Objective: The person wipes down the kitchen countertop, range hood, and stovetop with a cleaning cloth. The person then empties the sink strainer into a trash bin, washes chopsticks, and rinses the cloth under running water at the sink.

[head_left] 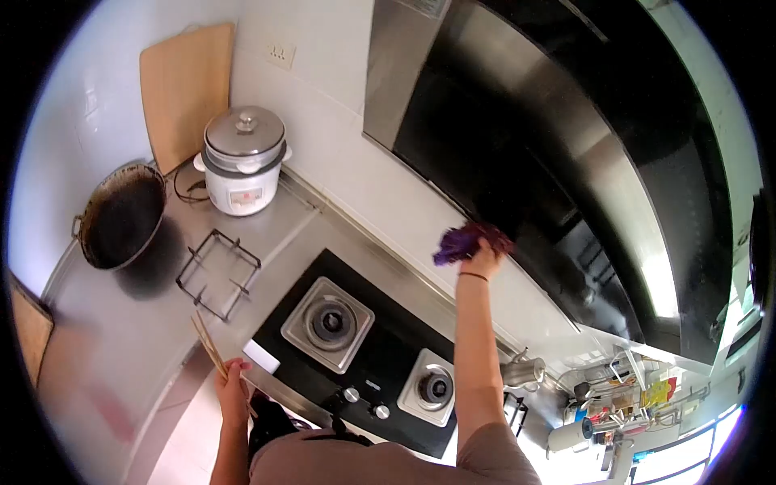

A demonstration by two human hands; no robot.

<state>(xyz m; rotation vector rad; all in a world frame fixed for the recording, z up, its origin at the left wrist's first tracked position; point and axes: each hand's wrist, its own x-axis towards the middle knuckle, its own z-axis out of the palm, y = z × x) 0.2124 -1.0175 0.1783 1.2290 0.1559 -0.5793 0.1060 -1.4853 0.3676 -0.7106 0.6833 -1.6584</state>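
Lidded cooker [242,179] is standing beyond left hand [233,390], fingers closed round sticks [209,346]; right hand [482,262] is clutching crumpled purple cloth [457,242].

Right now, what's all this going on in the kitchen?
A person's right hand holds a bunched purple cloth at the lower edge of the black range hood. The left hand holds thin wooden sticks beside the stove. A wire stand lies on the counter, near the white rice cooker, whose lid is on.
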